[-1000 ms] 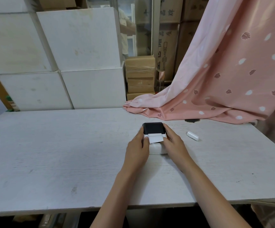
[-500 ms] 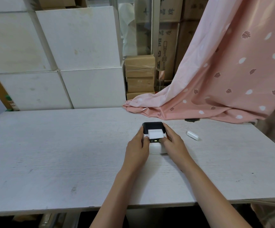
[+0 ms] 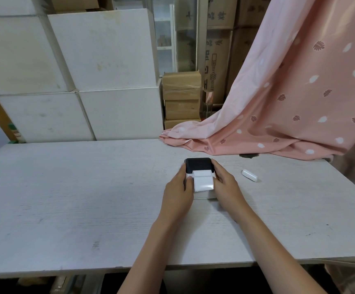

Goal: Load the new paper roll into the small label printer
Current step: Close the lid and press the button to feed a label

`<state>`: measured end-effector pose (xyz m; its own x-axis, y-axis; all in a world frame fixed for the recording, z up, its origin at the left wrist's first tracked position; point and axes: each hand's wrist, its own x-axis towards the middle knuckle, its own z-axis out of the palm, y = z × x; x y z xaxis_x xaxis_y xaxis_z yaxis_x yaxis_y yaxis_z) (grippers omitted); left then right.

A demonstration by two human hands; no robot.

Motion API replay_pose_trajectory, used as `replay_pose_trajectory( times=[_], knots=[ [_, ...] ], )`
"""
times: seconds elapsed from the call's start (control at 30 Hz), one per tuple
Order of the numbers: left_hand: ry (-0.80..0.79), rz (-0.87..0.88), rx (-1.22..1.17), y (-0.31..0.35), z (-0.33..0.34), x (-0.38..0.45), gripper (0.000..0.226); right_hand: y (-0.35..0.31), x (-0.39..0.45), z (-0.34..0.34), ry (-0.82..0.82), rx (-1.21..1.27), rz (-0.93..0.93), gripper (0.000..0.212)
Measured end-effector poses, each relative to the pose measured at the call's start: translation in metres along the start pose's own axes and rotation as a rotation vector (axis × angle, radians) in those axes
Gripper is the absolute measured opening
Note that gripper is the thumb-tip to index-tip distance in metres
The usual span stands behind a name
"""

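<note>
- The label printer sits on the white table, black lid down, gripped at its flanks by the left hand and right hand.
- A paper strip projects from the slot toward the person; the roll itself is hidden inside.
- Risk: uneven side pressure could skew the feed or leave the lid unlatched.
- Risk: tearing off-square could jam the slot.

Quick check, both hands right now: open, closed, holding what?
Left hand: closed on the printer's left side.
Right hand: closed on the printer's right side; paper sticks out between them.
</note>
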<state>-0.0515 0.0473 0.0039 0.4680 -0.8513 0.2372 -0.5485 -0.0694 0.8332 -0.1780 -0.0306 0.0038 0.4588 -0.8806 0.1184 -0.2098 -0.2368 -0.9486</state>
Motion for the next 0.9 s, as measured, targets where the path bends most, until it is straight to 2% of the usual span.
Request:
replay_pose_trajectory(
  times=[0.23,0.4,0.53,0.9],
  knots=[
    [0.004,-0.004,-0.017,0.0015,0.0007,-0.0003,0.046,-0.0012,0.0006,-0.0023,-0.009,0.042,-0.026,0.036],
    [0.003,0.001,-0.020,0.0011,0.0001,-0.0013,0.046,0.0028,0.0013,0.0028,0.020,-0.013,0.011,0.048],
    [0.012,-0.011,-0.043,0.0031,-0.0008,-0.0014,0.045,0.0030,0.0008,0.0025,0.018,0.010,0.008,0.041],
    [0.017,-0.005,-0.030,-0.0011,0.0010,-0.0011,0.043,0.0011,-0.0003,0.0011,0.012,0.003,0.016,0.043]
  ],
)
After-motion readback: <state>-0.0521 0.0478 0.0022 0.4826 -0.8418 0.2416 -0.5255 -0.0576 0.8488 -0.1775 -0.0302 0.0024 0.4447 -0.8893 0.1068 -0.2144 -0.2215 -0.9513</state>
